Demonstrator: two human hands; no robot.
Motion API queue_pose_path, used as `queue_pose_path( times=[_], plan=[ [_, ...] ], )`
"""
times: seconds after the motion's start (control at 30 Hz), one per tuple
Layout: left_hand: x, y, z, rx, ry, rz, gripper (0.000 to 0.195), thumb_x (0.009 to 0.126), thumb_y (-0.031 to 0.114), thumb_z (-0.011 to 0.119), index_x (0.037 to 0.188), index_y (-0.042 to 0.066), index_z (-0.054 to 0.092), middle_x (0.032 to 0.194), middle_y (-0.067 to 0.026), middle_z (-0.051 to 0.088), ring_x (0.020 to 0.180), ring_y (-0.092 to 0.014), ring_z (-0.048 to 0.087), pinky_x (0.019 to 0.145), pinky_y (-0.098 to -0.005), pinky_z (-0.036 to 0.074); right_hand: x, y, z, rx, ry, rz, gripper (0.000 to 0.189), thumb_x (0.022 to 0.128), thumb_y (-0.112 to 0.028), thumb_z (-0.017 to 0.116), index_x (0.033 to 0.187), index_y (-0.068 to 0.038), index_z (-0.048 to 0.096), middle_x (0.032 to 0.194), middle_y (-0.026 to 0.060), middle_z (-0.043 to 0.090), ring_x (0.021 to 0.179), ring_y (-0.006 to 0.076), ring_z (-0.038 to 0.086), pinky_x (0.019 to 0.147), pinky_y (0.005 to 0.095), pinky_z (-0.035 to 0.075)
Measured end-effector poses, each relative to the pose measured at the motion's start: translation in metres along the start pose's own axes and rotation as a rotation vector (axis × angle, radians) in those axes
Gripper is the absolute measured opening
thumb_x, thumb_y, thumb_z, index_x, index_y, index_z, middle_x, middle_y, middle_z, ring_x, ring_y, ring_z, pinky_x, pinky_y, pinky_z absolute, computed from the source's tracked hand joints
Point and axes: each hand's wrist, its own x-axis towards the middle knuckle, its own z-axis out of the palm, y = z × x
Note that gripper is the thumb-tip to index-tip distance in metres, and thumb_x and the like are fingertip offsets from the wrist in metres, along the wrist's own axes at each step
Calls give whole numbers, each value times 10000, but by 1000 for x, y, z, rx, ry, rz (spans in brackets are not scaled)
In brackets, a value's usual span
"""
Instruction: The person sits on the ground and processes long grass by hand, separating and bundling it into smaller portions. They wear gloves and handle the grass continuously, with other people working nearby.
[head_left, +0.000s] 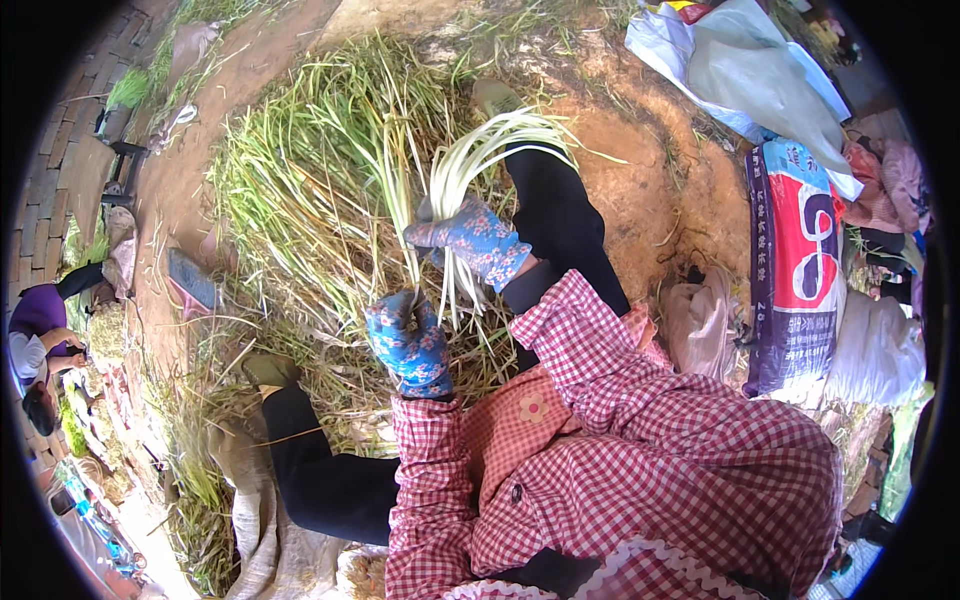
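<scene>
My right hand (476, 244), in a blue flowered glove, is closed around a bundle of long white stalks (457, 169). Their pale ends bend over to the right above my knee, and the cut or root ends hang below the glove. Its thumb and fingertips also touch a few upright green stalks (401, 180). The lower ends of those green stalks run into my left hand (409, 345), gloved the same way, whose fingers are curled around them. Behind both hands spreads a large heap of green and yellowed long-leaved plants (300, 165), lying between my legs.
Printed sack (799, 277) and white plastic sheeting (750, 67) lie at right. A pink cloth bag (697, 322) rests nearer my right leg. A blue slipper-like item (191, 277) is left of the heap. Another person (37, 337) bends down at far left.
</scene>
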Motion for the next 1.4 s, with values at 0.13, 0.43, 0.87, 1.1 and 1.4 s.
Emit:
queue_pose_path(
  times=[0.13,0.43,0.87,1.1,1.4],
  plan=[
    [5,11,3,-660,-105,-686,365,746,98,771,1050,30,581,996,-82,600,905,-189,587,828,-324,480,3,-7,-7,45,62,-13,229,728,-62,770,892,-23,615,744,44,654,579,117,606,498,237,473],
    [28,-4,18,-950,23,-1082,95,868,102,648,903,21,615,826,-41,646,730,-108,603,639,-244,496,8,-5,-12,181,114,-105,314,674,-55,817,884,-24,585,742,69,654,580,135,623,475,257,505],
    [6,-172,-134,976,-655,-692,642,777,427,674,1173,-65,559,1092,-272,609,1011,-379,600,880,-414,479,0,-27,-21,650,132,-276,50,832,-13,655,858,-7,612,760,94,638,628,160,609,476,232,437],
    [63,21,-2,-564,-424,-230,474,852,140,658,1292,43,509,1244,-157,573,1153,-232,539,927,-381,469,3,-21,-13,500,78,-166,164,846,7,633,950,-49,521,887,128,652,720,214,651,502,239,457],
    [63,-11,-58,-898,143,-852,143,855,124,658,973,46,640,691,26,568,494,-41,425,432,-197,296,9,-25,-10,202,232,-131,147,834,22,636,912,-53,536,1123,201,630,852,261,678,504,230,496]
  ],
)
